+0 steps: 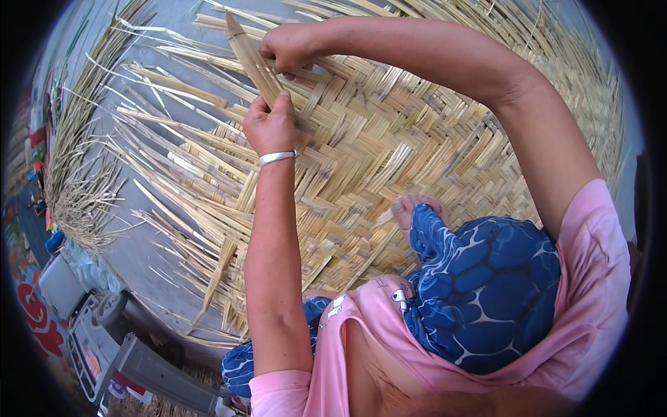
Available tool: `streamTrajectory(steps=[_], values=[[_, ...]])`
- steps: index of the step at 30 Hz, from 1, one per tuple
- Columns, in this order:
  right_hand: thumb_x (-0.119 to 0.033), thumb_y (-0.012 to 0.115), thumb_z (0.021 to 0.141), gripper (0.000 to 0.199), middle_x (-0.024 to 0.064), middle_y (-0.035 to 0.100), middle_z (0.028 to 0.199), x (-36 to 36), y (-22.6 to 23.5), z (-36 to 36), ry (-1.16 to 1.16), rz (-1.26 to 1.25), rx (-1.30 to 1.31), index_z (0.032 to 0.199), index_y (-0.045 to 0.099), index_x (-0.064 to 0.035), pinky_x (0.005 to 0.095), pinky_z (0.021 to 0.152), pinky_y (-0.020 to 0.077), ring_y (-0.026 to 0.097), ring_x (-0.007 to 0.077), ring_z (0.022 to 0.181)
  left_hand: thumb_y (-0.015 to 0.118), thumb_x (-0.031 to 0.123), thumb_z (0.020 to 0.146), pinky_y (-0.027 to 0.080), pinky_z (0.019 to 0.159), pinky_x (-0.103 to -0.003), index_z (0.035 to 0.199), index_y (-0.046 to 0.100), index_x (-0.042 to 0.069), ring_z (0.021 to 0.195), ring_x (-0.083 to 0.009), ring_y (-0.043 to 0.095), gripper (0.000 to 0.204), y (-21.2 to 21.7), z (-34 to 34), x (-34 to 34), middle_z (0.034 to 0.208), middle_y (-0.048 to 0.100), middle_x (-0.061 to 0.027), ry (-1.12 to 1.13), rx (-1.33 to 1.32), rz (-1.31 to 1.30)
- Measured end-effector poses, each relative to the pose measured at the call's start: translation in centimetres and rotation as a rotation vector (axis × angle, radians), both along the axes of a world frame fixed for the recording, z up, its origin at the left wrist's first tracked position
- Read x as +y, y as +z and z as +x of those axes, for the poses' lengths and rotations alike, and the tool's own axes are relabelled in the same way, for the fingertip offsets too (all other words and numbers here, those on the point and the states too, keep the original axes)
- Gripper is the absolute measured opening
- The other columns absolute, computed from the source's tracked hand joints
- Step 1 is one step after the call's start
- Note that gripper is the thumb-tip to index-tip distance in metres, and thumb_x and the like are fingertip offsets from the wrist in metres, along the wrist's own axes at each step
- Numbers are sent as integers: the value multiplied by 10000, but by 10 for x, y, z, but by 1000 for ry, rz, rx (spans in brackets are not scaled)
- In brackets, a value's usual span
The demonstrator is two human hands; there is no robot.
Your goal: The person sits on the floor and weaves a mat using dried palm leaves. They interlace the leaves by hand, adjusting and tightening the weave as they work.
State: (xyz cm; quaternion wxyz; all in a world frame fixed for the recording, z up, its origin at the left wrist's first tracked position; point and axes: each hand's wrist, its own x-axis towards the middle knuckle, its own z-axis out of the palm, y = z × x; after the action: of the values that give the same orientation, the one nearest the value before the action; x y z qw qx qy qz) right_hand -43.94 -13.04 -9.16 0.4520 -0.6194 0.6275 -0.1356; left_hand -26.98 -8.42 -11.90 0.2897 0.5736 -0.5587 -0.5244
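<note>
A large woven reed mat in a herringbone pattern spreads beneath me, its loose strip ends fanning out to the left. My left hand, with a silver bracelet on the wrist, is closed on a flat reed strip that slants up and left, its tip pointed. My right hand reaches over the mat's far left edge, just right of that strip, with its fingers curled down among the reeds. What those fingers grip is hidden under the hand. My bare foot rests on the mat.
A long bundle of loose reeds lies on the grey floor at the left. A grey wheeled vehicle stands at the lower left, by a red-patterned cloth. More unwoven strips stick out along the mat's far side.
</note>
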Motion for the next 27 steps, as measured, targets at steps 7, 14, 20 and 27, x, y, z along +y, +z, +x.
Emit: streamTrajectory(steps=[7,14,20,27], values=[[-75,600,743,129,96,660,660,7,-4,-10,-31,-81,-9,855,623,-15,322,545,521,658,189,583,669,97,793,385,462,-225,830,638,-33,523,-56,483,138,11,-7,4,657,582,-14,38,120,58],[-14,600,670,174,153,659,727,-7,-12,1,72,35,169,840,608,25,334,542,530,667,197,594,668,100,788,382,463,-228,786,636,-33,517,-59,479,137,23,-6,7,633,567,-5,36,37,59],[-71,651,684,134,114,653,703,-8,-17,-2,-69,253,-25,795,612,-6,329,524,518,657,191,598,670,103,788,391,474,-225,792,640,-36,523,-59,481,142,20,-8,7,637,574,-6,64,86,81],[-117,659,669,104,53,618,572,-10,-20,11,110,186,187,740,619,-52,326,498,471,586,179,511,672,103,790,404,485,-231,797,637,-34,535,-62,490,141,16,-6,6,649,580,-10,64,68,61]])
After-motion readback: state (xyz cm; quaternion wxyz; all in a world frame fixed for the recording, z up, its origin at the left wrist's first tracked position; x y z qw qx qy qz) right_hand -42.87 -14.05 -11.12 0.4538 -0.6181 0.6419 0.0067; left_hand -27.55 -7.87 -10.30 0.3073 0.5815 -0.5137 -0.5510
